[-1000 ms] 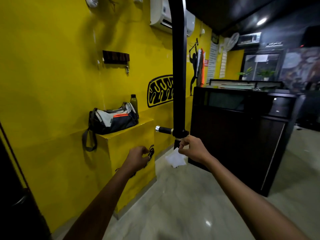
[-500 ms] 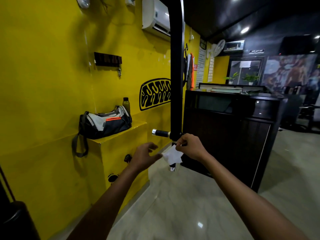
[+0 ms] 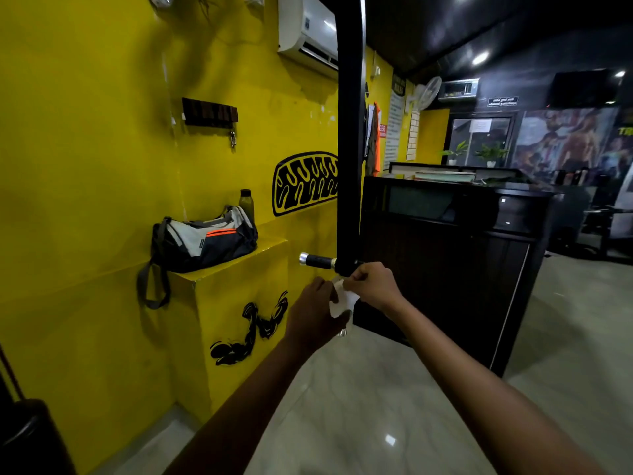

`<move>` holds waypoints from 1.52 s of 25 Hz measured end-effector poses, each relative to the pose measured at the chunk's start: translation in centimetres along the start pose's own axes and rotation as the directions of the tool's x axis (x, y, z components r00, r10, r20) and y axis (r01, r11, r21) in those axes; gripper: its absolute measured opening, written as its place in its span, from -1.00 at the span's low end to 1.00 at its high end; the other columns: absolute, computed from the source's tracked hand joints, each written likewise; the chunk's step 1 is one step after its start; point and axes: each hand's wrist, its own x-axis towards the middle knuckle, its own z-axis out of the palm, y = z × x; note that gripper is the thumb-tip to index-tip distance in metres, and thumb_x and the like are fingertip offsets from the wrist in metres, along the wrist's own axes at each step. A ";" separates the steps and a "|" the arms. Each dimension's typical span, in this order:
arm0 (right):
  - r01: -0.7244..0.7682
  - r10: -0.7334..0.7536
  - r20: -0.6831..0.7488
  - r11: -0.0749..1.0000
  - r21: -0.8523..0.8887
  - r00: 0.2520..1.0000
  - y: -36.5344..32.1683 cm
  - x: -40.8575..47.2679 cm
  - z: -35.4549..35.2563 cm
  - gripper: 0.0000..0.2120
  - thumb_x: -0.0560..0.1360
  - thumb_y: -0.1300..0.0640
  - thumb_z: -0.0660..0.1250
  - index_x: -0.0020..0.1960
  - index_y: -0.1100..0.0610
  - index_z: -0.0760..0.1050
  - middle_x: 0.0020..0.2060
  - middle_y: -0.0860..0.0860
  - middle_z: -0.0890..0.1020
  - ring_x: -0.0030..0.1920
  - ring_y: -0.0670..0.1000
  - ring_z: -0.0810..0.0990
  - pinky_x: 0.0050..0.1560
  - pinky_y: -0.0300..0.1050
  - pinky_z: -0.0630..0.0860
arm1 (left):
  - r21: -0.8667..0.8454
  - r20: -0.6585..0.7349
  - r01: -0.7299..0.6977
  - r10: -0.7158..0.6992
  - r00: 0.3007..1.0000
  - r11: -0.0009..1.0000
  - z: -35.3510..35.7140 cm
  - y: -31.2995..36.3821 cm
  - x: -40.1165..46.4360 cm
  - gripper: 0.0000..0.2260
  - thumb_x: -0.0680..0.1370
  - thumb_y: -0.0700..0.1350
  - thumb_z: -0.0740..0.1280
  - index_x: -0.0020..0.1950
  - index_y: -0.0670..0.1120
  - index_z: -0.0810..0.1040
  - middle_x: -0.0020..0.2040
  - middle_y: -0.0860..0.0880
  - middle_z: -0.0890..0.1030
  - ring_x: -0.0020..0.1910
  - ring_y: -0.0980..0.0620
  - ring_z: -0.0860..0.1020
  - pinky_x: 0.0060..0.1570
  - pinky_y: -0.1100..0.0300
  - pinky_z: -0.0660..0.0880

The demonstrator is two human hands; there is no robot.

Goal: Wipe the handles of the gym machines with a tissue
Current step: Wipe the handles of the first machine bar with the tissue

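Here, my right hand (image 3: 371, 286) was pinched shut on the top edge of the tissue (image 3: 342, 298), thumb and forefinger nipping it just under the foot of the black upright bar (image 3: 349, 132). I judged the pinch was high so the sheet could hang free and be taken up from below. My left hand (image 3: 313, 311) was cupped against the hanging part, fingers curled round it and touching the paper; whether they had closed fully on it I could not tell, as the back of the hand hid the fingertips. The tissue lay between the two hands, white, creased, partly covered by both.

A lower handle appeared to sit behind my left hand, only a glint of metal showing beneath it, so its condition could not be confirmed. The side handle (image 3: 317, 261), black grip with a silver cap, stuck out leftward from the bar, just above and clear of both hands, not touched by the tissue.

Further out, a sports bag (image 3: 205, 240) and a bottle (image 3: 246, 204) sat on the yellow ledge (image 3: 239, 262), well apart from the work. A dark counter (image 3: 445, 262) stood behind the bar.
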 end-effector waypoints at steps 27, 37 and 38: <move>0.039 -0.052 0.167 0.996 0.080 0.985 0.6 -1.4 -1.8 -0.75 0.53 0.29 0.21 0.11 0.08 0.57 -0.08 0.18 0.59 -0.16 0.08 0.58 -0.28 -0.12 0.57 | -0.436 0.109 0.453 -0.455 0.884 0.777 -3.3 -1.7 2.3 -0.95 0.55 -0.24 0.32 -0.01 -0.17 0.48 -0.07 -0.17 0.60 -0.16 -0.09 0.60 -0.19 0.00 0.60; -0.038 -0.005 0.222 0.981 0.191 0.975 -0.1 -1.3 -1.5 -0.82 0.44 0.33 0.37 0.04 0.27 0.59 -0.03 0.21 0.61 -0.15 0.03 0.59 -0.23 -0.22 0.57 | -0.323 0.300 0.364 -0.270 0.915 0.873 -2.5 -0.4 1.7 -0.62 0.43 0.02 0.49 0.11 -0.08 0.43 -0.08 0.01 0.62 -0.12 0.05 0.62 -0.26 0.25 0.50; -0.034 -0.013 0.238 0.980 0.194 0.971 -0.1 -1.2 -1.5 -0.82 0.44 0.35 0.36 0.04 0.28 0.58 -0.01 0.24 0.61 -0.15 0.05 0.59 -0.24 -0.23 0.58 | -0.272 0.307 0.339 -0.253 0.917 0.900 -2.4 -0.3 1.7 -0.61 0.41 0.01 0.50 0.13 -0.08 0.46 -0.07 0.03 0.62 -0.09 0.05 0.62 -0.28 0.33 0.46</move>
